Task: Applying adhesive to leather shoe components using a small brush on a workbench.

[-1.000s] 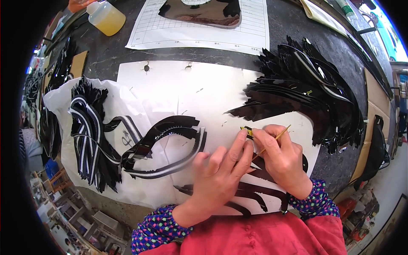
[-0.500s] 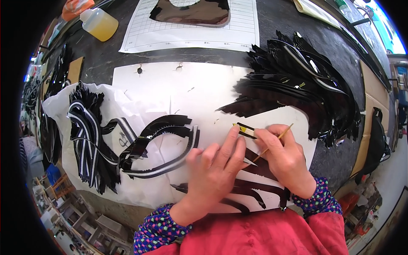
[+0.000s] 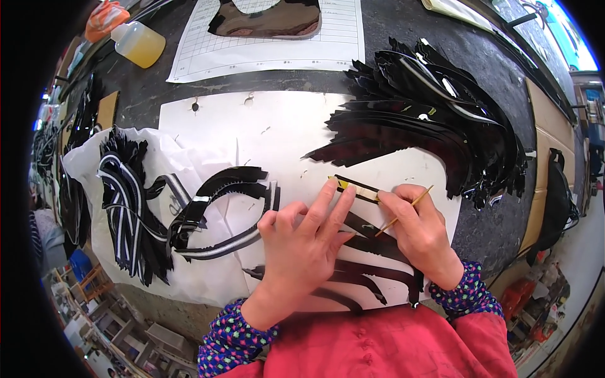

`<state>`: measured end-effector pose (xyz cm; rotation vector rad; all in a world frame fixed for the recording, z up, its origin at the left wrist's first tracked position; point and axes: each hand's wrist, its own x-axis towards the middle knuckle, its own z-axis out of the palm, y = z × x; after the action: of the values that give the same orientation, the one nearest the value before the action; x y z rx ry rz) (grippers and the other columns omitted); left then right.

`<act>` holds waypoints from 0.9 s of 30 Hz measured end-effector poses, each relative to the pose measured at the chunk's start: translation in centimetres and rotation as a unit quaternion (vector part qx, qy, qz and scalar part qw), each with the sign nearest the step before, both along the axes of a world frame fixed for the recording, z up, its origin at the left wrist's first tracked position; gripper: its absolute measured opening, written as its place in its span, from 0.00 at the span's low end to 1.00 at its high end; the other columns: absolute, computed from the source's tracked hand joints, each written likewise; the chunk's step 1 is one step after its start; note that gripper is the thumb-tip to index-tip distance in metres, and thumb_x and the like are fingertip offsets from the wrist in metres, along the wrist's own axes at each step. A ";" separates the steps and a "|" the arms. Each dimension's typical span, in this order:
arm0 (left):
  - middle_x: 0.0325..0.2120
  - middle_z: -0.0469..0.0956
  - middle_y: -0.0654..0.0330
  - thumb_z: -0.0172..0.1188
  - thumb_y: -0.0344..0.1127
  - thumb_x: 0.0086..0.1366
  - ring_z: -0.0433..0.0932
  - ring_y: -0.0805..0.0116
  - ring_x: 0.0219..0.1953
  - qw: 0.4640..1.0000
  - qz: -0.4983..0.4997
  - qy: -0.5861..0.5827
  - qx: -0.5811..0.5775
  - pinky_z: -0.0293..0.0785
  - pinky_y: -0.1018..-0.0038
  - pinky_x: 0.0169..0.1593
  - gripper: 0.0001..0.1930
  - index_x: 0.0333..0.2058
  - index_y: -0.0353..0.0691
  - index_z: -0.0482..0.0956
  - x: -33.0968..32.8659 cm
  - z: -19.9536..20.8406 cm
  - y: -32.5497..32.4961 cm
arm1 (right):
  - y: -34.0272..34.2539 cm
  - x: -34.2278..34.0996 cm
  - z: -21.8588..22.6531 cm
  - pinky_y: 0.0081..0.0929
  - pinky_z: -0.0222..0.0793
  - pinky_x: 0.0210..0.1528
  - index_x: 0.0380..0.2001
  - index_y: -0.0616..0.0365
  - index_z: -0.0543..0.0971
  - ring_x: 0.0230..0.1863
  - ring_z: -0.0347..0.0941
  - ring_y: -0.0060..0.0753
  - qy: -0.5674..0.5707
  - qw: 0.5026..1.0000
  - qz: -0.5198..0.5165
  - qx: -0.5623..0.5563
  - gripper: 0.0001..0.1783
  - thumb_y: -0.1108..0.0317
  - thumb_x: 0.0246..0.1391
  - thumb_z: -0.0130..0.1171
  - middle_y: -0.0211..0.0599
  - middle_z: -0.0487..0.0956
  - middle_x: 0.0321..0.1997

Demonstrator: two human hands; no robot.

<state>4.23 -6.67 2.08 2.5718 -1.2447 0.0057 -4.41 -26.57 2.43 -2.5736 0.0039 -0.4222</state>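
Observation:
My left hand (image 3: 299, 242) lies palm down, fingers stretched and spread. Its fingertips press a small piece with black edges and a yellow patch (image 3: 343, 184) onto the white board (image 3: 208, 135). A thin wooden stick (image 3: 423, 196) with a dark pointed tip is held slantwise in my right hand (image 3: 422, 230). My right thumb and forefinger meet at the right end of the small piece; whether they pinch it I cannot tell. Dark glossy strips (image 3: 359, 272) lie beneath and in front of both hands.
A thick fan of glossy black strips (image 3: 435, 129) covers the right side. Left, black-and-white striped strips (image 3: 126, 208) lie on white paper. Behind stand a bottle of yellow liquid (image 3: 140, 45) and a printed sheet (image 3: 265, 57) bearing a dark shiny piece (image 3: 268, 20).
The view has shifted slightly, so things sit further left. My right hand has drawn back a little from my left fingertips, and more of the black-edged piece shows between them.

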 end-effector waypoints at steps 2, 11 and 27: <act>0.65 0.67 0.78 0.60 0.49 0.66 0.63 0.70 0.45 1.000 0.001 0.003 0.001 0.54 0.66 0.52 0.28 0.65 0.61 0.72 0.0 0.1 0.0 | 0.0 0.0 0.0 0.32 0.76 0.29 0.46 0.64 0.80 0.30 0.78 0.39 0.000 1.000 0.002 -0.001 0.22 0.86 0.43 0.61 0.42 0.75 0.39; 0.66 0.67 0.73 0.63 0.47 0.63 0.64 0.67 0.47 1.000 -0.007 0.003 -0.007 0.55 0.67 0.55 0.30 0.65 0.59 0.73 0.2 0.3 0.3 | -1.0 0.4 3.4 0.32 0.76 0.36 0.52 0.64 0.78 0.34 0.78 0.37 0.023 0.992 -0.032 0.118 0.17 0.78 0.59 0.59 0.45 0.77 0.35; 0.63 0.68 0.74 0.64 0.48 0.62 0.65 0.70 0.50 0.999 0.010 -0.009 -0.046 0.56 0.65 0.56 0.27 0.61 0.57 0.75 -0.1 -0.5 0.3 | 2.5 4.6 -0.6 0.23 0.72 0.28 0.40 0.64 0.76 0.25 0.75 0.26 0.031 0.958 -0.008 0.285 0.08 0.69 0.70 0.54 0.35 0.77 0.26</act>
<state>4.11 -6.38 1.56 2.5102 -1.1963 0.0881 0.18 -24.07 1.87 -2.0148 0.1472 -0.2921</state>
